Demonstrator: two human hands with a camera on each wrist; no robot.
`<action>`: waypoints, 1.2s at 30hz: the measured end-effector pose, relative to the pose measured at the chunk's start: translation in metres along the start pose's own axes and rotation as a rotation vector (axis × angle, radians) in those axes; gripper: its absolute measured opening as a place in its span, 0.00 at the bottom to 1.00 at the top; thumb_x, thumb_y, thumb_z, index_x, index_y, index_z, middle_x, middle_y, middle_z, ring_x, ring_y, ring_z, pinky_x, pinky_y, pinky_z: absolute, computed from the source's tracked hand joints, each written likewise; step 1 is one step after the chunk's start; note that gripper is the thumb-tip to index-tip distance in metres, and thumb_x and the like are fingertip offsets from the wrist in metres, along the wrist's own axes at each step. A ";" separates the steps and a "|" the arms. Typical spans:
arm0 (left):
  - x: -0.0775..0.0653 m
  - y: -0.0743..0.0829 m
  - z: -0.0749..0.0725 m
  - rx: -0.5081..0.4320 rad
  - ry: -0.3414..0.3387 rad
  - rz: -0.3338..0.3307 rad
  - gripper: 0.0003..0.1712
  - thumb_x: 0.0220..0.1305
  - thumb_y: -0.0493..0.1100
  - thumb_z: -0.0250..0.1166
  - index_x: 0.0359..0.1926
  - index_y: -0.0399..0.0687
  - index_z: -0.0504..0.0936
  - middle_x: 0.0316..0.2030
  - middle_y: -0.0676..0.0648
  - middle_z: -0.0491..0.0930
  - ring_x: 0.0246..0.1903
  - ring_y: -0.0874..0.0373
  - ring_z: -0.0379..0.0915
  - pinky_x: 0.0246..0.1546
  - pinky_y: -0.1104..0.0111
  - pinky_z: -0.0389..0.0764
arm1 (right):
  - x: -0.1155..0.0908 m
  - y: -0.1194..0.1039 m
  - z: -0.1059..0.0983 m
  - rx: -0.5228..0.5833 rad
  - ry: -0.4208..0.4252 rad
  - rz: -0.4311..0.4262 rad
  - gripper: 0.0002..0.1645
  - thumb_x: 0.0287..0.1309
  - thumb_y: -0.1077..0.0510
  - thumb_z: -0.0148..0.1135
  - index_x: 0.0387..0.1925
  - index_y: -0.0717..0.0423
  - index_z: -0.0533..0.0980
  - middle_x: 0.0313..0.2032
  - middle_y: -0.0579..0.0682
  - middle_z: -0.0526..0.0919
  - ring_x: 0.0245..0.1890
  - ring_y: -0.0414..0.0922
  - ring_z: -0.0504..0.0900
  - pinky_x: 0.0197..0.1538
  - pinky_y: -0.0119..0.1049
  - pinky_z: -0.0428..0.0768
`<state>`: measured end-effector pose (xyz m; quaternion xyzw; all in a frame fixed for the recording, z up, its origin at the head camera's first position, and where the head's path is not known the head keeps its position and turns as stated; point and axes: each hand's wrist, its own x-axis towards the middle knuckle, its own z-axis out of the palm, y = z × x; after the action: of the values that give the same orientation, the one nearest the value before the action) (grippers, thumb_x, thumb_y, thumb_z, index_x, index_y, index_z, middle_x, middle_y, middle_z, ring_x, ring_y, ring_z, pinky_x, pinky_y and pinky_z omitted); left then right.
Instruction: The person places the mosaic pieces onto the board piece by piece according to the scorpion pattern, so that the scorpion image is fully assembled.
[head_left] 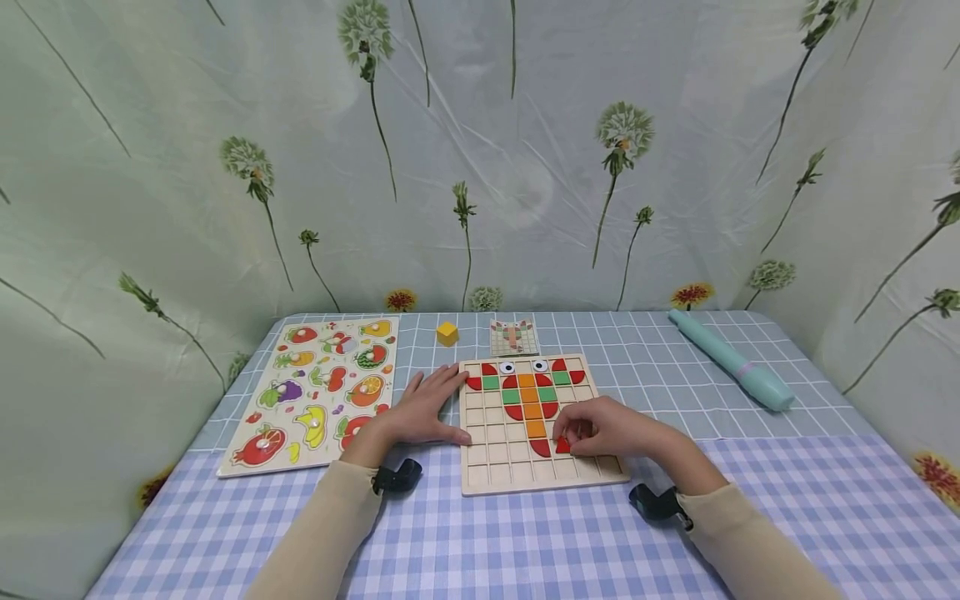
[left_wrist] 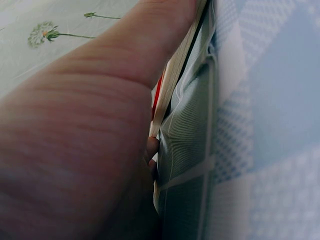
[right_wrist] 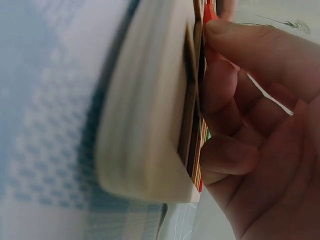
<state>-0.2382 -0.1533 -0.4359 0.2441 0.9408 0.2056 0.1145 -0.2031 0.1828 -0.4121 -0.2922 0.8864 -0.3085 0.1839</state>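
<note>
A wooden grid board [head_left: 491,477] lies on the table, filled partly with red, green and orange tiles and two round eye pieces at its top. My right hand [head_left: 603,427] is over the board's lower right, pinching a red tile [head_left: 562,447] beside the red quarter-round under the orange column. The right wrist view shows thumb and fingertips on that red tile [right_wrist: 209,12], partly hidden by the fingers. Spread along the board's left edge, my left hand [head_left: 423,410] touches it with fingertips and thumb. In the left wrist view the thumb side covers most of the board.
A fruit puzzle board [head_left: 258,408] lies to the left. Behind the grid board are a small pattern card [head_left: 514,337] and a yellow block [head_left: 447,334]. A folded turquoise umbrella-like object [head_left: 731,360] lies at the back right. A dandelion-print curtain [head_left: 525,167] hangs behind the table.
</note>
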 end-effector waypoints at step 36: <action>-0.001 0.002 0.000 -0.003 -0.003 -0.009 0.65 0.50 0.70 0.73 0.80 0.52 0.51 0.80 0.45 0.45 0.81 0.46 0.35 0.78 0.41 0.33 | -0.016 0.001 -0.022 0.007 -0.070 0.042 0.06 0.62 0.59 0.65 0.38 0.44 0.81 0.33 0.41 0.80 0.35 0.41 0.76 0.38 0.29 0.77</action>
<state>-0.2361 -0.1521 -0.4345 0.2401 0.9413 0.2062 0.1171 -0.2024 0.2035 -0.3937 -0.2834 0.8842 -0.2973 0.2222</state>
